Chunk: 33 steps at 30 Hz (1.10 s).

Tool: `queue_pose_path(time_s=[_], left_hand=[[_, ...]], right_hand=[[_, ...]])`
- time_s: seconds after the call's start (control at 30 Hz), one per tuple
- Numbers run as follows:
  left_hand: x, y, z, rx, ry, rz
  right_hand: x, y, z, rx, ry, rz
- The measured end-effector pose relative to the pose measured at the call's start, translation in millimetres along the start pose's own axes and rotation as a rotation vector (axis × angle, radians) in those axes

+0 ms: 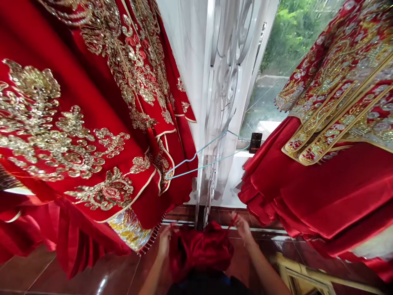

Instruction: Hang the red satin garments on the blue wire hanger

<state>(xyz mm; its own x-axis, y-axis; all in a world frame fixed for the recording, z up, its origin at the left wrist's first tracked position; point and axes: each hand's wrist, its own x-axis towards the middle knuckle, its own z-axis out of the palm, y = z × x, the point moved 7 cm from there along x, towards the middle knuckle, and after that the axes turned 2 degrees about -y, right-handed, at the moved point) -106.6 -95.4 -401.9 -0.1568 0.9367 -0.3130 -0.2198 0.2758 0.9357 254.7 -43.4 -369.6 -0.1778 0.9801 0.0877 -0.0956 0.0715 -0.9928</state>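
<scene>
Both my hands are low in the view, at a bundle of plain red satin cloth (201,248) bunched between them. My left hand (165,239) presses against the bundle's left side, its fingers curled into the cloth. At the bundle's upper right, my right hand (241,225) pinches a thin red strip of the fabric. Both hands are blurred.
A red garment with gold embroidery (86,123) hangs at the left, another one (337,123) at the right. A pale blue wire hanger (199,157) juts from the left garment. White sheer curtain (221,94), window and a small black device (255,142) on the sill lie ahead. Glossy brown tiles lie below.
</scene>
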Motion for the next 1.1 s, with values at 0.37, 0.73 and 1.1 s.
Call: queue_pose_path(time_s=[0.37, 0.73, 1.1], left_hand=[[-76.4, 139.7, 15.2, -0.055, -0.012, 0.304], [-169.4, 209.5, 9.4, -0.189, 0.01, 0.364], [-155.6, 231.6, 20.4, -0.132, -0.012, 0.462]], right_hand=[[100.7, -143.2, -121.9, 0.082, 0.485, -0.236], [161.1, -269.5, -120.1, -0.135, 0.123, -0.233], [135.7, -305.8, -117.5, -0.321, 0.123, -0.281]])
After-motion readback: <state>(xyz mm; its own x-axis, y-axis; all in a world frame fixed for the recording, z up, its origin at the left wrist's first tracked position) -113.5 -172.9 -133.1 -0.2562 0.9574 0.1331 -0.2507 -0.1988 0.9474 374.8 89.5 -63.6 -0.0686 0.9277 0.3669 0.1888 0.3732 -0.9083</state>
